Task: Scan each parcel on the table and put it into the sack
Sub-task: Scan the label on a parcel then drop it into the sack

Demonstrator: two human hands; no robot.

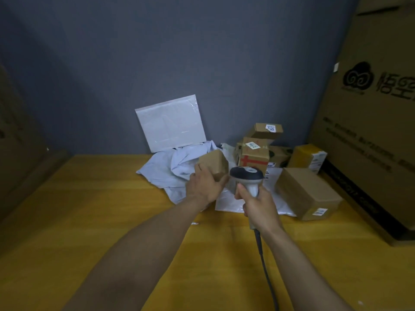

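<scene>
The yellow table (pixel 89 221) ended at a grey wall (pixel 179 52), and I saw wide bare surface to the left of the arms and in front of them. A large printed carton (pixel 370 131) rose at the right and closed that side. The left hand (pixel 205 187) gripped a small brown parcel (pixel 214 163), its fingers curled around the lower corner, above the near edge of the crumpled pale sack (pixel 166 171). The right hand (pixel 261 207) was wrapped around the handle of a barcode scanner (pixel 246 176), whose head was just beside the parcel. Its cable (pixel 265 265) ran down toward me. A white padded mailer (pixel 171 124) leaned on the wall behind the sack. Between the scanner and the large carton lay a long brown box (pixel 307 191), with a pile of small boxes (pixel 256 151) behind it near the wall. A flat white bag (pixel 229 200) lay under the scanner.
</scene>
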